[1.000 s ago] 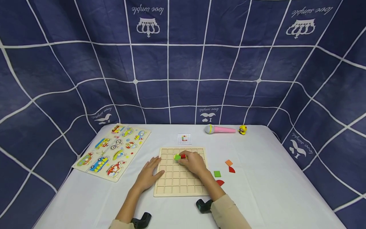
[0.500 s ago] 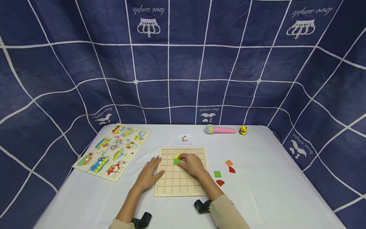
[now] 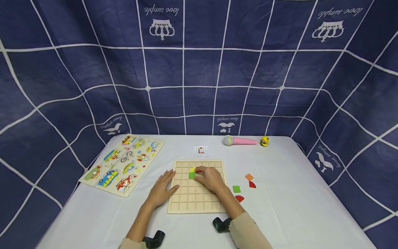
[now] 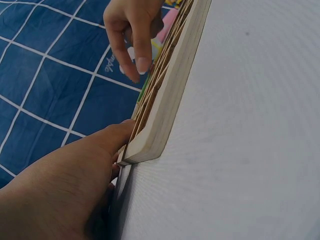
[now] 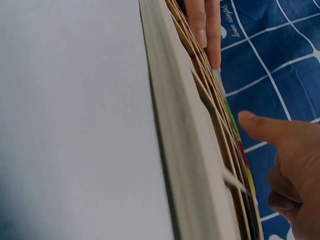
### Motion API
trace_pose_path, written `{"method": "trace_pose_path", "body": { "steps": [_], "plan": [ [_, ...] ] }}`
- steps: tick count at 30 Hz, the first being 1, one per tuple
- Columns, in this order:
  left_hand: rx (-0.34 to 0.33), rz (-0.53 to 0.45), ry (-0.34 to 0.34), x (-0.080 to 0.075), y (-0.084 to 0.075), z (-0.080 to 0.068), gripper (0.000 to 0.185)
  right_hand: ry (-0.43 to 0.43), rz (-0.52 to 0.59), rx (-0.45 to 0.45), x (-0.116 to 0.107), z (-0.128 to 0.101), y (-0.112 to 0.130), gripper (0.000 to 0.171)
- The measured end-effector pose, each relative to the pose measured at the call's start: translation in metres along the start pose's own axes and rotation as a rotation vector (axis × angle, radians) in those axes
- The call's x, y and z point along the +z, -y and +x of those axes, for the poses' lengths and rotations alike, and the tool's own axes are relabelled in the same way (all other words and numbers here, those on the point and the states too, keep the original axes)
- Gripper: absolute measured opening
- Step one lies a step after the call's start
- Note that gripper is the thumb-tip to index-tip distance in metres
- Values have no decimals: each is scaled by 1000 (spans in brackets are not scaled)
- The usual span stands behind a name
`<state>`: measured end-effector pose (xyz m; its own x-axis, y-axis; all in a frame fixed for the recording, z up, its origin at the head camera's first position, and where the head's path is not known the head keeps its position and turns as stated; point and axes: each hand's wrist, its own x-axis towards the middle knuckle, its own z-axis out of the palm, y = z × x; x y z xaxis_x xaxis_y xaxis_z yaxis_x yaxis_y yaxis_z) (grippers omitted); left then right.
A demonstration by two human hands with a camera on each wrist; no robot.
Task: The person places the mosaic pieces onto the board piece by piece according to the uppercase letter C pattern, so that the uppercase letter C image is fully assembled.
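Right hand, grip relaxed, pressed the green tile into the grid board; left hand lay flat, steadying. Four tiles right of it awaited placement.

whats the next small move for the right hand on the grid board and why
Probably lift the right hand off and reach for a loose green square beside the board. The green tile already sits in a cell of the grid board under the fingertips, below a yellow one, while the left hand steadies the board's edge and several pieces lie unplaced.
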<state>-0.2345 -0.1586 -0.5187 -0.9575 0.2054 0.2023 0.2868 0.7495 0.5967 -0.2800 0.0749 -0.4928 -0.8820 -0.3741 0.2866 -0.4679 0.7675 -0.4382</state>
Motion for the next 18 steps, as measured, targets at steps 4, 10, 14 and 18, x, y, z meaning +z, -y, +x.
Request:
{"method": "trace_pose_path", "body": {
  "steps": [4,10,14,18],
  "plan": [
    [-8,7,13,-1,0,0,61,-1,40,53,-13,-5,-2,32],
    [-31,3,21,-3,0,0,61,-44,43,44,-40,-13,-8,32],
    [-13,-6,13,-3,-1,0,60,-99,65,39,-64,-23,-12,32],
    [-21,-13,15,-2,-2,0,61,-114,74,74,-86,-39,-23,31]
  ]
}}
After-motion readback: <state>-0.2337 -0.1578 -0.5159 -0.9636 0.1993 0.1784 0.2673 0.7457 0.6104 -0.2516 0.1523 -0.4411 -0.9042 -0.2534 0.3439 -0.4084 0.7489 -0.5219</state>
